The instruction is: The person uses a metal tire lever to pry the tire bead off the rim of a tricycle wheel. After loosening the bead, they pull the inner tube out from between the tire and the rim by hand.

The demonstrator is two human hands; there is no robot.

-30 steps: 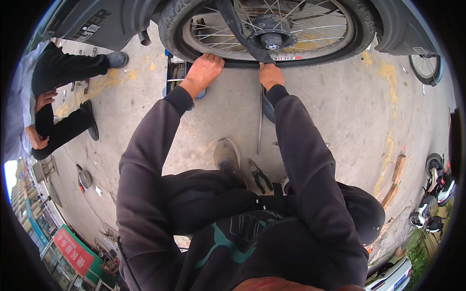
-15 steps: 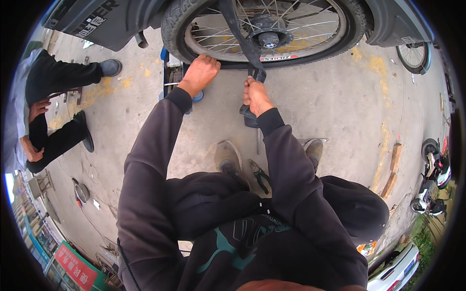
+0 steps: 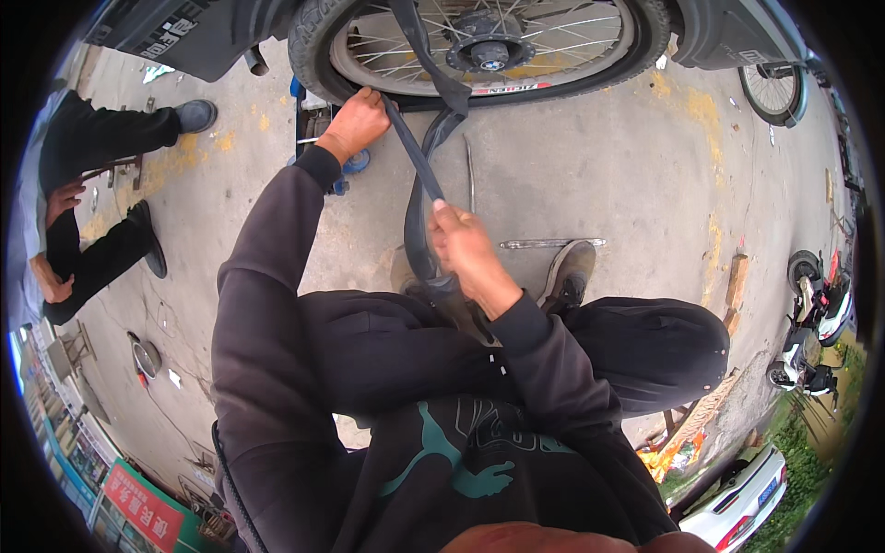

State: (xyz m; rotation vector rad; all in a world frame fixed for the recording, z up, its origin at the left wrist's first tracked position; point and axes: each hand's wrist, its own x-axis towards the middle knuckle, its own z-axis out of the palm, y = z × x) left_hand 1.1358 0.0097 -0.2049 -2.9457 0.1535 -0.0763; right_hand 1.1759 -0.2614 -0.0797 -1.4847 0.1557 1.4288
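My left hand is closed at the lower left edge of a black tire on a spoked wheel, fingers curled over the rubber. A flat black inner tube comes out between tire and rim beside those fingers and stretches to my right hand. That hand is closed on the tube, its thumb on top. Another length hangs in a loop from the spokes, past the wheel's lower edge, down near my shoe. The hub sits above. The tire's edge gapes from the rim at the lower left.
On the concrete lie a metal bar by my right shoe and a thin rod. A blue-and-black toolbox stands by my left hand. To the left sits another person. A wooden strip lies at right.
My right hand has pulled the inner tube down toward me, drawing a taut strip out of the tire. My left hand stays at the tire's edge. The view has shifted slightly.
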